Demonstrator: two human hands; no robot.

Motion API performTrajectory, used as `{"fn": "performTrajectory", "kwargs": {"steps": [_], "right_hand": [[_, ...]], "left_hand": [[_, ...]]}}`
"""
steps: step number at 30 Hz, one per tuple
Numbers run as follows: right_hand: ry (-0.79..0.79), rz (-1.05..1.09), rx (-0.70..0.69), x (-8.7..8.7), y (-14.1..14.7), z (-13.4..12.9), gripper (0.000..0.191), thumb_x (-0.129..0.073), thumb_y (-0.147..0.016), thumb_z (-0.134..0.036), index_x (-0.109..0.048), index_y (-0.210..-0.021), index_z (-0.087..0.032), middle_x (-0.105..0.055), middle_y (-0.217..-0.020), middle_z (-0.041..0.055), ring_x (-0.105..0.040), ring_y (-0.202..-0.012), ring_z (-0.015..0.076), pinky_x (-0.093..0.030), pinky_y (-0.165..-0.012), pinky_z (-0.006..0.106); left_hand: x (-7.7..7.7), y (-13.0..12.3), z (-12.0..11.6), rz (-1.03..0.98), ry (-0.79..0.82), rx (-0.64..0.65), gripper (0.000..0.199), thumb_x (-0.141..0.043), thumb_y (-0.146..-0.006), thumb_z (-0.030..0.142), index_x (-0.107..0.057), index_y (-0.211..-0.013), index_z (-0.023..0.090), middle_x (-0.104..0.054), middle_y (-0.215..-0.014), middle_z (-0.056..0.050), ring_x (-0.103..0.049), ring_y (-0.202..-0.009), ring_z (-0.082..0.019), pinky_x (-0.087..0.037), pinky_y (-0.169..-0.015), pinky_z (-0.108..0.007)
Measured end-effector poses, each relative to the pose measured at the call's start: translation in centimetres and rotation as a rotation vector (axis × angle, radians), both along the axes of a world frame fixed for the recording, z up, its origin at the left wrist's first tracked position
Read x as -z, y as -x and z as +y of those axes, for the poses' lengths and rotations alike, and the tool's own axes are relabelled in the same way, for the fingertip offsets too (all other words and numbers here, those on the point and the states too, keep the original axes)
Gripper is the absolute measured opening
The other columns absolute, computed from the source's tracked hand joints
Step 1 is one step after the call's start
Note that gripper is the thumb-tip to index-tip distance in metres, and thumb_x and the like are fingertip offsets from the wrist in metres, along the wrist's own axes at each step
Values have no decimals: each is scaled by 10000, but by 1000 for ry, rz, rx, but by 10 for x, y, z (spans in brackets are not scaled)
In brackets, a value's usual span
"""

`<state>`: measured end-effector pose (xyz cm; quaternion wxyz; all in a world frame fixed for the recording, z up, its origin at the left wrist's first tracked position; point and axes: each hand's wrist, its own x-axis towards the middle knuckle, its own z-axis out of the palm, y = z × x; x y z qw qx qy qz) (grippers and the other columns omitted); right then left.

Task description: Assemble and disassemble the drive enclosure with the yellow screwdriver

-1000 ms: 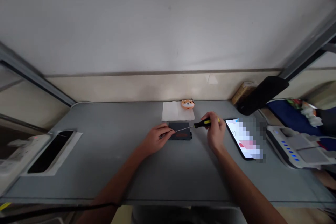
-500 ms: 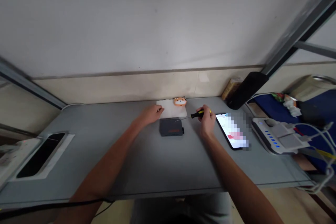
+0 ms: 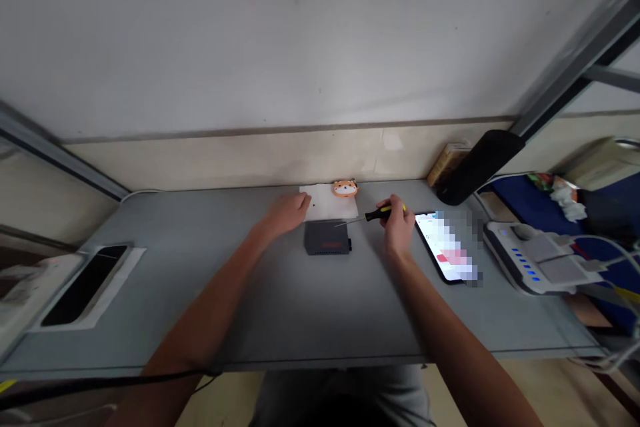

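Note:
A yellow-and-black screwdriver [image 3: 379, 213] is gripped in my right hand [image 3: 399, 230]. Its thin shaft points left, with the tip over the top of a small dark grey box [image 3: 327, 238] with red lettering. Behind the box lies a sheet of white paper [image 3: 325, 197]. My left hand [image 3: 289, 211] rests at the paper's left edge, fingers bent and pressed together; whatever they may hold is hidden. A tiny dark speck [image 3: 313, 205] shows on the paper just right of those fingertips. An orange animal-face case [image 3: 345, 188] sits at the paper's back right corner.
Right of my right hand lies a lit phone [image 3: 440, 247], then a power strip [image 3: 535, 260] with plugs and cables. A black cylinder [image 3: 480, 167] leans near a small carton [image 3: 447, 163]. Another phone [image 3: 85, 287] lies at the left end of the grey desk [image 3: 320, 320].
The view has shifted slightly. A dark speck now shows on the paper beside my left fingertips. My right hand still holds the screwdriver over the box.

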<state>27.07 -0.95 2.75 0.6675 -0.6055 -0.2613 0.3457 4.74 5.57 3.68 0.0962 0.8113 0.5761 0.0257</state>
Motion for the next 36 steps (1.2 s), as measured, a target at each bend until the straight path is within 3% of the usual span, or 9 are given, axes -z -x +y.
{"fn": "performTrajectory", "kwargs": {"steps": [6,12,17,24,29,32,34,36], "right_hand": [[-10,-20,1,3,0,0,363,-542,-694,-549,-609,-557,-219,-566,-576,3,-489,-591,143,-376,-534,270],[4,-23,17,5,1,1,355,-551,-698,-529,-617,-554,-212,-576,-573,7,-496,-585,143,-367,-522,266],[-3,-41,33,8,-2,3,343,-541,-711,-518,-614,-566,-215,-564,-578,0,-499,-593,144,-376,-537,272],[13,-35,93,10,-6,5,317,-526,-728,-500,-581,-589,-220,-556,-605,-1,-496,-585,141,-365,-529,277],[33,-49,110,8,-4,3,322,-532,-710,-520,-584,-604,-220,-559,-624,0,-511,-618,147,-370,-539,273],[20,-97,130,9,-8,2,325,-527,-734,-507,-585,-597,-219,-558,-621,0,-511,-622,149,-375,-549,277],[-7,-178,144,9,-11,2,334,-514,-762,-486,-584,-577,-218,-535,-597,-4,-495,-609,149,-372,-556,283],[-50,-279,163,7,-13,1,345,-495,-783,-458,-576,-547,-220,-498,-563,-10,-473,-594,147,-369,-564,292]], "left_hand": [[9,-8,-10,20,-56,110,278,-377,-1061,197,-647,-1018,151,-716,-1071,-152,-676,-1033,-263,-456,-955,-367],[9,-3,-10,19,-35,138,260,-451,-1064,283,-650,-926,187,-733,-915,-87,-696,-902,-236,-467,-862,-324],[7,-1,-12,5,-36,117,229,-513,-1041,323,-654,-919,191,-730,-855,-84,-694,-851,-248,-455,-806,-320],[21,15,-25,-103,-19,19,206,-453,-1025,255,-648,-1059,196,-734,-918,-85,-678,-832,-237,-465,-788,-320],[18,28,-26,-197,-20,11,218,-466,-990,231,-666,-1071,197,-739,-1036,-98,-678,-927,-247,-488,-898,-361],[13,30,-36,-300,-49,76,230,-462,-999,272,-681,-1018,205,-716,-1024,-83,-670,-932,-240,-506,-915,-372],[16,28,-48,-418,-34,168,236,-505,-1000,344,-672,-1115,224,-684,-1064,-70,-665,-949,-229,-530,-920,-366],[23,24,-61,-469,-33,277,355,-584,-974,418,-622,-1281,246,-620,-1219,-89,-646,-1086,-257,-531,-988,-399]]}}
